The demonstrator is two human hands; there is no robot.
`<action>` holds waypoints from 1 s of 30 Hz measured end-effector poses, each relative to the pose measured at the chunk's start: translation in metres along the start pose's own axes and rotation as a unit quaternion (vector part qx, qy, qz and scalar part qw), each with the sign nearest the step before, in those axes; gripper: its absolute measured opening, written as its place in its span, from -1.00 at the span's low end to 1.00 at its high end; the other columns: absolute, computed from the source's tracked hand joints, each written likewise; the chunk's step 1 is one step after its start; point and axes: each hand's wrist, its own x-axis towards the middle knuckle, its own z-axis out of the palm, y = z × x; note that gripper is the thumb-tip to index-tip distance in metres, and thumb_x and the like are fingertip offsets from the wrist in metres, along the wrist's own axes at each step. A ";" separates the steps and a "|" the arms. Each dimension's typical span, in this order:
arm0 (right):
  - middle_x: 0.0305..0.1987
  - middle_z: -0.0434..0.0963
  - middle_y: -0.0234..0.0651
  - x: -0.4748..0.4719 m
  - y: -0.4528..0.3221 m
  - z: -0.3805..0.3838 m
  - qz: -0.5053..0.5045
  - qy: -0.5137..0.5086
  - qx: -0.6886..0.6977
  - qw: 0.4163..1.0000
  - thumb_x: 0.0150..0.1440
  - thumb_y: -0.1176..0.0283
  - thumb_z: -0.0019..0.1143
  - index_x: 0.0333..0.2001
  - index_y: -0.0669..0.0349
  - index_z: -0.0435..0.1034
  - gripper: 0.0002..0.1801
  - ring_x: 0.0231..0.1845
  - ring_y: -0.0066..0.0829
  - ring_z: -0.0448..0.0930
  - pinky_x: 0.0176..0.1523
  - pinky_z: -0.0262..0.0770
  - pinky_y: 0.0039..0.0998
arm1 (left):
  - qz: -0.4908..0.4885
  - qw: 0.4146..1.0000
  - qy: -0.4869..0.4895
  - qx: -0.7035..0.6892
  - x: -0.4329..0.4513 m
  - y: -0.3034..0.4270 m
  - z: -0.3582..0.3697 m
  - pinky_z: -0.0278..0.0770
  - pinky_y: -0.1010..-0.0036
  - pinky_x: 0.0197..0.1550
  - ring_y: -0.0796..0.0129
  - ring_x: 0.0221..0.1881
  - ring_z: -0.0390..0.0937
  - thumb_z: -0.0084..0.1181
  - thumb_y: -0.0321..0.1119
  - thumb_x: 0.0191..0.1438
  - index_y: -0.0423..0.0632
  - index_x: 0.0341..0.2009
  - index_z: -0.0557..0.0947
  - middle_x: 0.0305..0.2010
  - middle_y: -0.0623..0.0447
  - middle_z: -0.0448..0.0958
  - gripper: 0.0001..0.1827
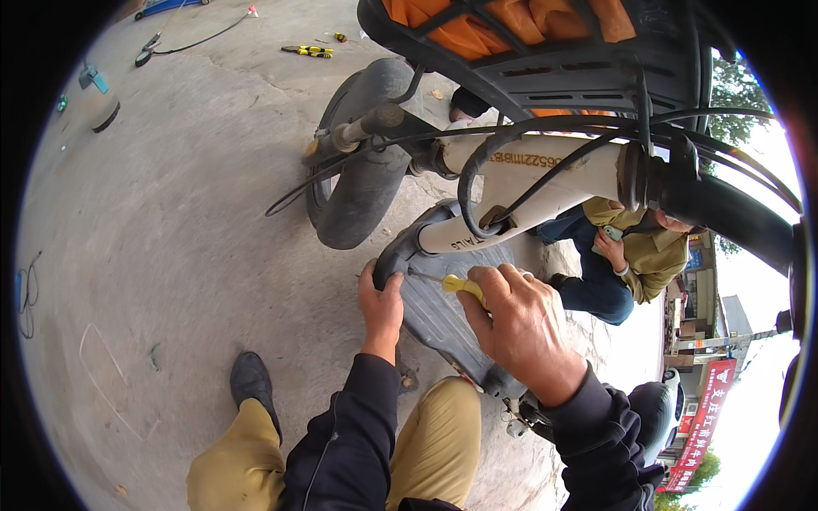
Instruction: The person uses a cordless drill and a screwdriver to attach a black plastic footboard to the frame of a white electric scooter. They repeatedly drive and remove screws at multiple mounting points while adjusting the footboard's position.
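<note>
My right hand point(521, 322) is closed around the yellow handle of a screwdriver point(461, 285). Its thin shaft points left, and the tip meets the dark plastic footboard point(441, 306) of a two-wheeled scooter near the front edge. My left hand point(382, 306) grips that footboard's rim, thumb on top beside the tip and fingers hidden below. Just beyond, the white frame tube point(537, 185) rises from the footboard, with black cables point(470, 172) running into an opening in it. Whether the tip sits in a screw head is too small to tell.
The front wheel point(364, 191) and a black basket point(511, 70) with orange cloth stand ahead. A person point(613, 255) crouches on the right, holding a phone. Yellow-handled pliers point(308, 51), an air hose with a gauge point(144, 57) and a bottle point(99, 96) are on the concrete.
</note>
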 end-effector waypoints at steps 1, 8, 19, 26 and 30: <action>-0.30 0.54 -0.11 0.002 0.002 -0.003 -0.067 0.020 -0.001 0.998 0.24 0.37 0.34 -0.21 0.30 0.46 -0.76 -0.26 -0.03 0.62 -0.13 0.55 -0.15 | 0.003 1.000 0.014 0.027 0.001 -0.001 0.000 0.34 0.21 0.45 -0.10 0.37 0.46 0.27 -0.35 0.19 -0.43 0.37 0.41 0.39 -0.41 0.42 -0.29; -0.30 0.56 -0.12 -0.005 0.001 -0.007 0.041 -0.008 -0.066 0.997 0.24 0.28 0.40 0.01 0.29 0.52 -0.62 -0.35 -0.12 0.60 -0.23 0.52 -0.16 | 0.008 0.999 0.036 0.037 0.005 0.013 0.002 0.45 0.22 0.28 -0.01 0.16 0.56 0.29 -0.21 0.25 -0.47 0.18 0.55 0.17 -0.32 0.57 -0.41; -0.08 0.54 -0.08 -0.005 0.009 0.004 0.000 0.028 0.033 0.999 0.17 0.35 0.43 0.06 0.23 0.45 -0.57 -0.08 -0.04 0.60 0.02 0.52 -0.13 | -0.164 0.985 0.025 -0.055 0.021 0.032 -0.004 0.47 0.35 0.19 0.20 0.04 0.58 0.25 0.01 0.37 -0.43 0.06 0.66 0.05 -0.15 0.67 -0.39; -0.26 0.54 -0.06 0.001 0.022 0.002 -0.074 0.078 0.052 0.993 0.23 0.30 0.31 -0.09 0.29 0.46 -0.69 -0.26 -0.04 0.64 -0.17 0.56 -0.12 | -0.059 0.995 0.006 0.077 0.017 0.022 -0.002 0.48 0.33 0.22 0.17 0.08 0.59 0.34 -0.02 0.33 -0.40 0.19 0.58 0.12 -0.17 0.65 -0.35; -0.25 0.54 -0.02 -0.009 0.026 0.000 -0.038 0.084 0.054 0.994 0.18 0.35 0.29 -0.12 0.32 0.44 -0.70 -0.27 -0.01 0.68 -0.23 0.56 -0.10 | -0.032 0.995 -0.010 0.091 0.013 0.022 0.001 0.52 0.34 0.20 0.20 0.10 0.61 0.36 -0.15 0.34 -0.38 0.26 0.54 0.14 -0.17 0.66 -0.39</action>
